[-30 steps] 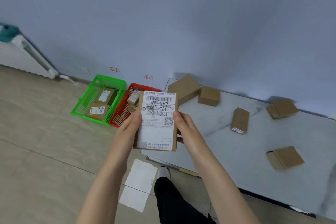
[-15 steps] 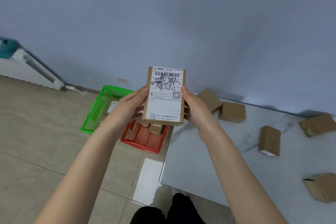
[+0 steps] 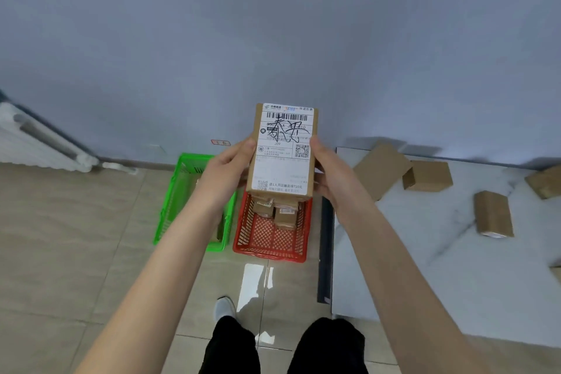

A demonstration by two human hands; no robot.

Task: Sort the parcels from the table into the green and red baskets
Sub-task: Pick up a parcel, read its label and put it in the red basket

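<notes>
Behind the left forearm, most of the green basket (image 3: 170, 209) is lying hidden, so its contents are showing only as a brown sliver by the near rim and cannot be counted. At the right edge of the view two brown parcels are being cut off by the frame, one near the wall (image 3: 546, 181) and one nearer the person (image 3: 558, 273), showing as a mere corner. Both hands are gripping one labelled parcel (image 3: 283, 149), upright, in the air over the far end of the red basket (image 3: 267, 252): the left hand (image 3: 226, 173) is clasping its left edge and the right hand (image 3: 332, 176) its right edge, each with the thumb on the front and the fingers going out of sight behind. Its white label (image 3: 282, 167) is showing a barcode, a square code and bold handwritten strokes, the small print being too fine to read. On the white marbled table (image 3: 425, 282) three whole parcels are lying: a large one (image 3: 381, 170) just beside a smaller one (image 3: 428, 176) near the wall, and a third (image 3: 493, 212) apart from them, making five with the cut-off pair. Two baskets are standing side by side on the tiled floor (image 3: 76, 237) just left of the table, the green one on the left. The red one is holding at least two small brown parcels (image 3: 285, 215) at its far end, partly covered by the held parcel
</notes>
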